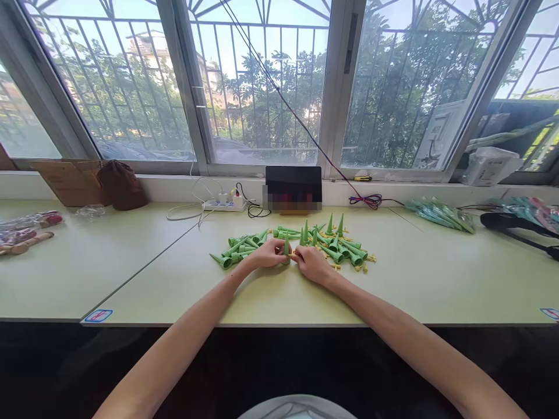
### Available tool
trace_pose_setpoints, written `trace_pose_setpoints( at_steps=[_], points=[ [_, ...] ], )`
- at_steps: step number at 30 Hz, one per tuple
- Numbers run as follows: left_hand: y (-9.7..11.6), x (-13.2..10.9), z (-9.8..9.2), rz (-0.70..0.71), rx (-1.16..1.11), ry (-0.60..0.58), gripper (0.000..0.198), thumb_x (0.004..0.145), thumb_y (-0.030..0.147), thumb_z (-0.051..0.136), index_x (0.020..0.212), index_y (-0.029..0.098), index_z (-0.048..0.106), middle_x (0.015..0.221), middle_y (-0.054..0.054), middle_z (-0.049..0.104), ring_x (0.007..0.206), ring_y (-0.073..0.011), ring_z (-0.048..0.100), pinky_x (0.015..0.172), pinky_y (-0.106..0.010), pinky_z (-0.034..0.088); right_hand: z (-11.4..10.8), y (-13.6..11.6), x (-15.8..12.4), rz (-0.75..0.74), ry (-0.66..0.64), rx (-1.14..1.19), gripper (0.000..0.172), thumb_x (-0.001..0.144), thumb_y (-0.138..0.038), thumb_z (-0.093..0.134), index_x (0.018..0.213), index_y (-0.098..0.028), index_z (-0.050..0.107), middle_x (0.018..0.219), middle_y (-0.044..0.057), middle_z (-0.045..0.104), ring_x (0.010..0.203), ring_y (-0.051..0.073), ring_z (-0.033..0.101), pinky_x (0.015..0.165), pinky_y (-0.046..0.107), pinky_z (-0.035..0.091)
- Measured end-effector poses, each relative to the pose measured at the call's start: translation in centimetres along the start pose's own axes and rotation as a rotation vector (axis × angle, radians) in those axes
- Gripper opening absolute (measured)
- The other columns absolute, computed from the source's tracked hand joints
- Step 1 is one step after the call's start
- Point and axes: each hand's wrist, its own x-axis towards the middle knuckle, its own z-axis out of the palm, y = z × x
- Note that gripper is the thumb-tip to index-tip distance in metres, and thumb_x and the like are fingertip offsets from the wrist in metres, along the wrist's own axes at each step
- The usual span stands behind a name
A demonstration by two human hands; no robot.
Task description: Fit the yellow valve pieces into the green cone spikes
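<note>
Forearms [181,331] aslant, left grip [269,255] round upright green cone [286,247] (right grip [312,264] tight on yellow peg [293,255]).

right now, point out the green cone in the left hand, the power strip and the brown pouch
Held green cone [286,245]: head view, on its tapering body
Power strip [225,207]: head view, on its white body
Brown pouch [124,187]: head view, mid-side

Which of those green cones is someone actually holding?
The upright green cone with the left hand's fingers around it; the other cones stand or lie loose in the clutter.
</note>
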Motion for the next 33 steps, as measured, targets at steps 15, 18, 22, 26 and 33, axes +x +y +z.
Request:
trace_pose_setpoints(
  at_steps=[15, 18, 22, 26, 33],
  points=[
    [0.13, 0.0, 0.02, -0.007, -0.009, -0.008, 0.017, 0.065, 0.024, 0.061, 0.078, 0.014, 0.066, 0.064, 0.003, 0.048, 0.06, -0.0104, 0.038, 0.056, -0.023, 0.03, -0.28, -0.34, -0.11, 0.022, -0.046, -0.057, 0.028, 0.103, -0.032, 0.044, 0.093, -0.018, 0.066, 0.086, 0.008, 0.072, 0.075, 0.018, 0.061, 0.06, 0.027, 0.026],
    [0.13, 0.01, 0.03, -0.009, -0.012, -0.009, 0.017, 0.065, 0.024, 0.06, 0.078, 0.014, 0.065, 0.064, 0.003, 0.048, 0.06, -0.0104, 0.038, 0.056, -0.022, 0.03, -0.27, -0.36, -0.08, 0.022, -0.048, -0.064, 0.03, 0.103, -0.032, 0.043, 0.093, -0.018, 0.067, 0.086, 0.009, 0.072, 0.074, 0.018, 0.062, 0.06, 0.028, 0.026],
    [0.16, 0.0, 0.03, -0.014, -0.011, -0.01, 0.018, 0.065, 0.024, 0.06, 0.079, 0.014, 0.066, 0.063, 0.004, 0.048, 0.059, -0.0104, 0.038, 0.055, -0.023, 0.029, -0.34, -0.43, -0.08, 0.02, -0.052, -0.076, 0.031, 0.104, -0.032, 0.043, 0.091, -0.018, 0.068, 0.085, 0.009, 0.072, 0.074, 0.019, 0.062, 0.059, 0.028, 0.025],
    [0.19, -0.01, 0.0, -0.021, -0.008, -0.011, 0.019, 0.065, 0.023, 0.06, 0.08, 0.014, 0.066, 0.064, 0.003, 0.048, 0.059, -0.0105, 0.039, 0.055, -0.023, 0.03, -0.33, -0.41, -0.08, 0.011, -0.046, -0.083, 0.032, 0.104, -0.031, 0.042, 0.09, -0.017, 0.068, 0.085, 0.01, 0.073, 0.075, 0.019, 0.063, 0.06, 0.028, 0.026],
    [0.14, -0.03, 0.02, -0.031, -0.011, -0.014, 0.022, 0.064, 0.024, 0.06, 0.083, 0.013, 0.067, 0.064, 0.003, 0.049, 0.059, -0.0105, 0.04, 0.055, -0.023, 0.029, -0.35, -0.42, -0.07, 0.015, -0.057, -0.09, 0.036, 0.104, -0.031, 0.04, 0.088, -0.017, 0.069, 0.084, 0.01, 0.073, 0.073, 0.019, 0.063, 0.059, 0.029, 0.025]
  ],
)
